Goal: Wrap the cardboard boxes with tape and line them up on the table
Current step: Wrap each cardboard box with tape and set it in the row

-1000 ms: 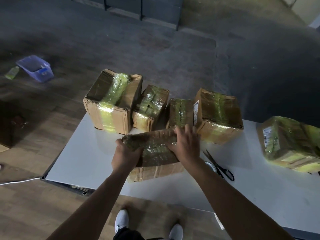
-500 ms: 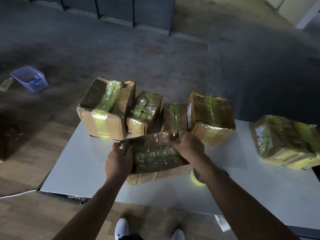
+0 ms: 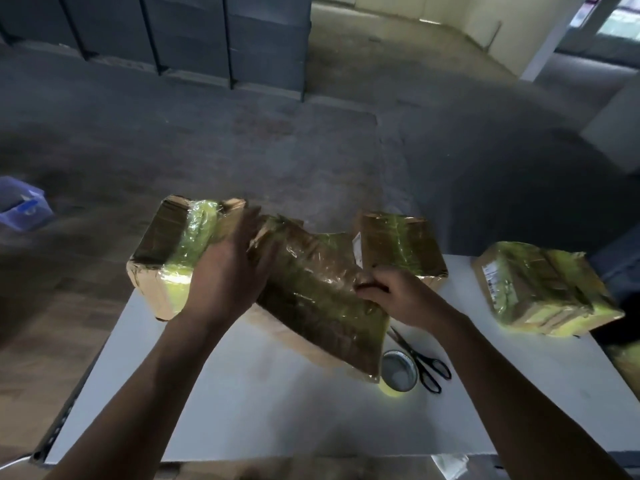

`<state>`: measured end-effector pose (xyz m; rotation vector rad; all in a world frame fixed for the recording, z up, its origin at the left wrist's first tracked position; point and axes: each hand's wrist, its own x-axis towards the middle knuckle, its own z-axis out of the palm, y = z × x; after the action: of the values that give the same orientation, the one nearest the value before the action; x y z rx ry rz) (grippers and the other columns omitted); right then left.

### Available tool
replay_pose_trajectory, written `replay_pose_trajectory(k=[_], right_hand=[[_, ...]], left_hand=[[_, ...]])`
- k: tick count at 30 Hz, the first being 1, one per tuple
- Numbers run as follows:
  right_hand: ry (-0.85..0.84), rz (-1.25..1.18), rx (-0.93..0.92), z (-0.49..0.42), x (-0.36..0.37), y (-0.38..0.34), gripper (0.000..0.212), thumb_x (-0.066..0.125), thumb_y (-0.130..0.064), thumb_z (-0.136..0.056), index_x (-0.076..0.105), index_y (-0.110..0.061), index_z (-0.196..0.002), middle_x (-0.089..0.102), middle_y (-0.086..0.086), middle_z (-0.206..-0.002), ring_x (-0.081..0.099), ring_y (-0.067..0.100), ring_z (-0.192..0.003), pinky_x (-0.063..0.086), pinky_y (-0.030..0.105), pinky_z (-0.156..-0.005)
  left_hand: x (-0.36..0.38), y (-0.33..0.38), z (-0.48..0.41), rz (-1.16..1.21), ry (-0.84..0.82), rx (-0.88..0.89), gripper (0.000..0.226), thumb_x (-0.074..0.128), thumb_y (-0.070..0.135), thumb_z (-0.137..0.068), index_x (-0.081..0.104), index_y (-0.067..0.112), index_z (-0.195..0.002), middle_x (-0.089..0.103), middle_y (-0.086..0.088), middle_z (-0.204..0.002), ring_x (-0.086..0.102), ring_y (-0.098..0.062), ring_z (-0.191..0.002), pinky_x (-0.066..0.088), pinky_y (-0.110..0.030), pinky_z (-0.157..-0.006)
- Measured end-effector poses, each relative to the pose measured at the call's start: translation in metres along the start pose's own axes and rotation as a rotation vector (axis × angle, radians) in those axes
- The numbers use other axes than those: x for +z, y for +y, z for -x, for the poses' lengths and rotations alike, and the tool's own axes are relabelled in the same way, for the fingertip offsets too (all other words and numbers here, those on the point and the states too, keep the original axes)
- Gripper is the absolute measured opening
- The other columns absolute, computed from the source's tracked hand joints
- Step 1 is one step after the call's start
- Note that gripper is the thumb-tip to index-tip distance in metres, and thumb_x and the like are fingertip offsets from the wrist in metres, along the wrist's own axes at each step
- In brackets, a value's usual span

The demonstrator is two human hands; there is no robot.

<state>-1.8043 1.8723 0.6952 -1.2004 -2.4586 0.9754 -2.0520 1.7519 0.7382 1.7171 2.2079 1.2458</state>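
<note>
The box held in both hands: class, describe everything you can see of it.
The box is brown cardboard, long and flattish, wrapped in glossy, crinkled clear tape with a yellow-green tinge. It is tilted and lies diagonally over the white table, with its near corner beside the tape roll. The left hand presses against its far left end, and the right hand grips its right edge.

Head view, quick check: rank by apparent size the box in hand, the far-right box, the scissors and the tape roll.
1. held box, though it is nearer the camera, so unsure against the next
2. far-right box
3. scissors
4. tape roll, partly hidden behind the held box
</note>
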Motion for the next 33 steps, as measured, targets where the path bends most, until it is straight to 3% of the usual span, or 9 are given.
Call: replay_pose_trajectory(k=[5, 9, 12, 15, 18, 21, 27, 31, 33], right_hand=[[0.281, -0.068, 0.120, 0.012, -0.017, 0.000, 0.023, 0.058, -0.031, -0.094, 0.054, -0.021, -0.074, 0.054, -0.002, -0.065, 0.054, 0.004, -0.060, 0.039, 0.016, -0.053], [0.483, -0.077, 0.221, 0.018, -0.018, 0.002, 0.020, 0.055, -0.029, -0.097, 0.052, -0.019, -0.080, 0.054, -0.004, -0.071, 0.051, 0.000, -0.063, 0.038, 0.015, -0.055], [0.520, -0.086, 0.258, 0.019, -0.028, 0.012, 0.024, 0.054, -0.039, -0.096, 0.052, -0.016, -0.089, 0.059, -0.003, -0.074, 0.054, 0.002, -0.064, 0.037, 0.020, -0.059], [0.536, -0.078, 0.314, 0.022, -0.050, 0.032, 0.035, 0.058, -0.052, -0.088, 0.049, -0.022, -0.103, 0.060, -0.012, -0.085, 0.058, 0.006, -0.079, 0.038, 0.018, -0.066], [0.677, -0.060, 0.353, 0.027, -0.076, 0.065, 0.028, 0.064, -0.042, -0.087, 0.045, -0.026, -0.099, 0.052, -0.024, -0.071, 0.054, 0.004, -0.070, 0.037, 0.004, -0.054], [0.818, -0.062, 0.430, 0.034, -0.109, 0.104, 0.027, 0.067, -0.036, -0.087, 0.046, -0.021, -0.097, 0.048, -0.020, -0.070, 0.046, 0.009, -0.070, 0.033, 0.012, -0.053], [0.770, -0.072, 0.509, 0.038, -0.174, 0.183, 0.023, 0.065, -0.042, -0.087, 0.050, -0.023, -0.085, 0.055, -0.014, -0.070, 0.054, 0.004, -0.064, 0.036, 0.021, -0.052], [0.677, -0.043, 0.539, 0.035, -0.192, 0.230, 0.024, 0.061, -0.034, -0.092, 0.048, -0.023, -0.075, 0.053, -0.009, -0.060, 0.050, 0.002, -0.053, 0.029, 0.017, -0.044], [0.602, -0.031, 0.564, 0.032, -0.195, 0.249, 0.026, 0.061, -0.032, -0.092, 0.060, -0.009, -0.080, 0.055, -0.004, -0.059, 0.053, 0.006, -0.052, 0.029, 0.015, -0.043]], left_hand=[[0.021, 0.020, 0.005, 0.220, 0.094, -0.025, 0.084, 0.055, 0.052, -0.083, 0.030, 0.004, -0.147, 0.041, -0.017, -0.148, 0.041, -0.031, -0.135, 0.044, -0.048, -0.104], [0.067, 0.053, 0.011, 0.539, -0.275, -0.155, 0.066, 0.058, 0.058, -0.079, 0.044, 0.025, -0.134, 0.064, 0.010, -0.121, 0.061, -0.010, -0.112, 0.052, -0.028, -0.090], [0.106, 0.074, 0.001, 0.502, -0.202, -0.081, 0.032, 0.070, 0.021, -0.087, 0.054, 0.018, -0.115, 0.062, 0.038, -0.084, 0.053, 0.026, -0.082, 0.038, 0.004, -0.067], [0.141, 0.096, -0.022, 0.470, -0.310, -0.090, 0.006, 0.063, 0.016, -0.092, 0.064, 0.015, -0.086, 0.065, 0.014, -0.068, 0.057, 0.011, -0.065, 0.037, -0.006, -0.056], [0.180, 0.128, -0.045, 0.433, -0.340, -0.084, 0.014, 0.061, 0.025, -0.093, 0.060, 0.011, -0.091, 0.058, 0.008, -0.060, 0.056, 0.005, -0.057, 0.036, -0.007, -0.049], [0.225, 0.173, -0.062, 0.377, -0.375, -0.073, 0.021, 0.063, 0.031, -0.091, 0.057, 0.012, -0.099, 0.056, 0.015, -0.064, 0.059, -0.001, -0.061, 0.036, -0.004, -0.050], [0.316, 0.236, -0.081, 0.298, -0.336, -0.193, 0.048, 0.068, 0.036, -0.086, 0.054, 0.013, -0.125, 0.060, -0.008, -0.115, 0.056, -0.026, -0.109, 0.049, -0.042, -0.091], [0.359, 0.255, -0.085, 0.290, -0.428, -0.307, 0.042, 0.068, 0.033, -0.087, 0.054, 0.014, -0.123, 0.063, -0.003, -0.110, 0.058, -0.013, -0.086, 0.044, -0.022, -0.063], [0.375, 0.257, -0.081, 0.250, -0.493, -0.322, 0.042, 0.067, 0.026, -0.089, 0.053, 0.010, -0.125, 0.064, -0.007, -0.113, 0.060, -0.020, -0.092, 0.045, -0.025, -0.068]])
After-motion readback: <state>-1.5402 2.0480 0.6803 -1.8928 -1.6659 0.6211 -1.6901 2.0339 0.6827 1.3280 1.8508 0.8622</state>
